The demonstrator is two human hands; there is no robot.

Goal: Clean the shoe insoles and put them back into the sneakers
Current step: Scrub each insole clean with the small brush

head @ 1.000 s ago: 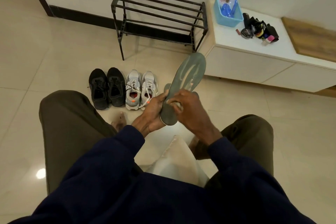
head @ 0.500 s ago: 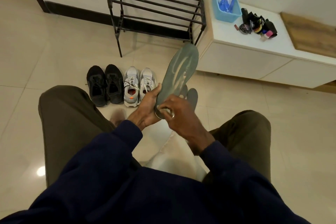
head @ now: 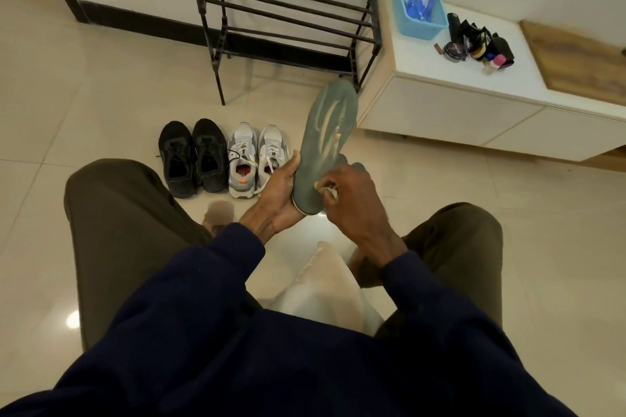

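Note:
A grey-green insole (head: 325,142) with pale worn streaks stands nearly upright between my knees. My left hand (head: 276,193) grips its heel end from the left. My right hand (head: 349,200) pinches a small white wad (head: 330,191) against the insole's lower face. A second dark insole (head: 354,166) peeks out behind my right hand. The grey-white sneakers (head: 257,159) sit on the floor just left of my hands, the left one showing an orange lining.
Black sneakers (head: 193,156) stand left of the grey pair. A black metal shoe rack (head: 288,20) is against the wall. The white low cabinet (head: 474,91) at right carries a blue basket (head: 420,10) and polish items (head: 477,47). A pale cushion (head: 325,284) lies between my legs.
The insole has tilted more upright and shifted left with my hands. My right hand has slid toward the heel end while rubbing with the white wad.

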